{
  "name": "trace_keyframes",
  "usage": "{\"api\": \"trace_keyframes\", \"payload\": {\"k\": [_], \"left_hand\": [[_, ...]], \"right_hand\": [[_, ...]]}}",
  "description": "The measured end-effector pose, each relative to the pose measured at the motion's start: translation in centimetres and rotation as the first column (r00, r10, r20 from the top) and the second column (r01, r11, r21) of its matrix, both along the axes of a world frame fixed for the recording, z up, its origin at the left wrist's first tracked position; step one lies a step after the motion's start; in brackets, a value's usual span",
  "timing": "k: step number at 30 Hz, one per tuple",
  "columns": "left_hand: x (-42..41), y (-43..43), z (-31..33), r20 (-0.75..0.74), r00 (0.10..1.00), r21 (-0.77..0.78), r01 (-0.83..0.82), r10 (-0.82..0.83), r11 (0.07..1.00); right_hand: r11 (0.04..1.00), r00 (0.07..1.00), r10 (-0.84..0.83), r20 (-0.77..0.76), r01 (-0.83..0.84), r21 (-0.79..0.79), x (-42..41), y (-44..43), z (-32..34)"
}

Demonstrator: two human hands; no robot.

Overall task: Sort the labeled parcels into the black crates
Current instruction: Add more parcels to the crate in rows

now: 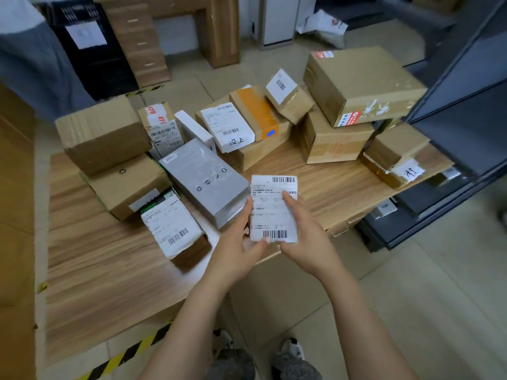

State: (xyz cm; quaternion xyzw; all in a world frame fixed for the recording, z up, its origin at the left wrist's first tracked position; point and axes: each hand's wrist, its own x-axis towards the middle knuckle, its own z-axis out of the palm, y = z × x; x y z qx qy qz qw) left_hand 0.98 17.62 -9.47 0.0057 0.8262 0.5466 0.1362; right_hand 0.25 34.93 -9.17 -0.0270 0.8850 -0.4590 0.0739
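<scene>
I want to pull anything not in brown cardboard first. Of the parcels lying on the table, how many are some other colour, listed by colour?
Grey box: 1
White box: 1
Total: 2
The held parcel shows only its white label, so it is left out.

Handwritten "汶上" stands on the white shipping label (227, 127) of a tilted brown cardboard parcel (198, 118). Red "BAY" marks the white tape (155, 113) of a small brown carton (142, 114).
</scene>
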Motion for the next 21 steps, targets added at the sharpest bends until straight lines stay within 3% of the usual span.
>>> {"api": "trace_keyframes", "payload": {"k": [10, 16, 21], "left_hand": [[-3.0, -0.5, 9.4, -0.379, 0.925, 0.000, -0.009, 0.009, 1.000], [-2.8, -0.7, 14.6, -0.522, 0.850, 0.154, 0.017, 0.067, 0.988], [-3.1, -0.9, 16.8, -0.549, 0.825, 0.300, 0.045, 0.134, 0.953]], "right_hand": [[0.999, 0.914, -0.041, -0.404, 0.041, -0.011, -1.8, -0.9, 10.4], [0.982, 0.846, -0.099, -0.524, -0.001, -0.188, -1.3, -0.5, 15.3], [0.993, 0.764, -0.051, -0.643, -0.030, -0.115, -0.9, -0.3, 17.8]]}}
